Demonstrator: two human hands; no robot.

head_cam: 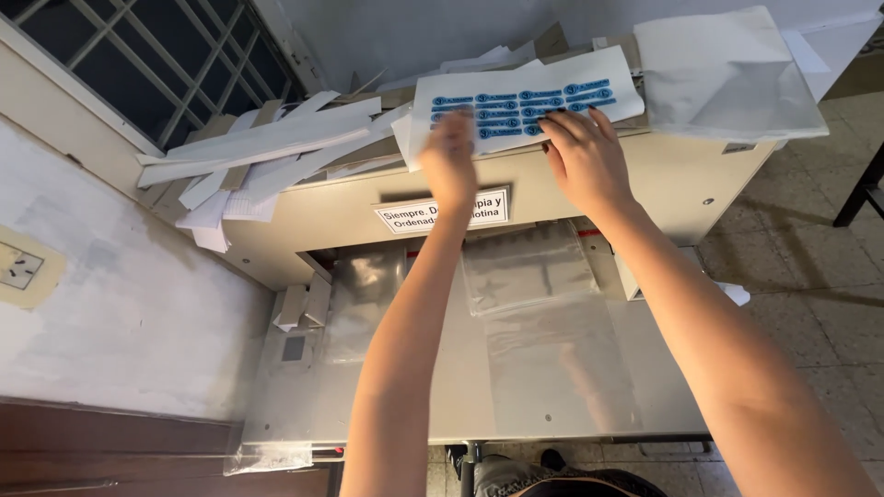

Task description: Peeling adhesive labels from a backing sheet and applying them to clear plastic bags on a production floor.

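A white sheet printed with rows of blue labels [516, 97] lies on top of a beige paper-cutting machine [681, 184]. My left hand [449, 164] reaches up to the sheet's near left edge, blurred, fingers curled at it. Its grip cannot be made out. My right hand [582, 158] lies flat on the sheet's near right part, fingers spread over the blue labels. Both arms stretch over the machine's metal bed [552, 368], where clear plastic sleeves [529, 267] lie.
Loose white paper strips and offcuts [267, 147] pile up on the machine's left top. A stack of white sheets [727, 74] sits at the right. A barred window [157, 55] and a white wall with a socket [20, 267] stand left. Tiled floor lies right.
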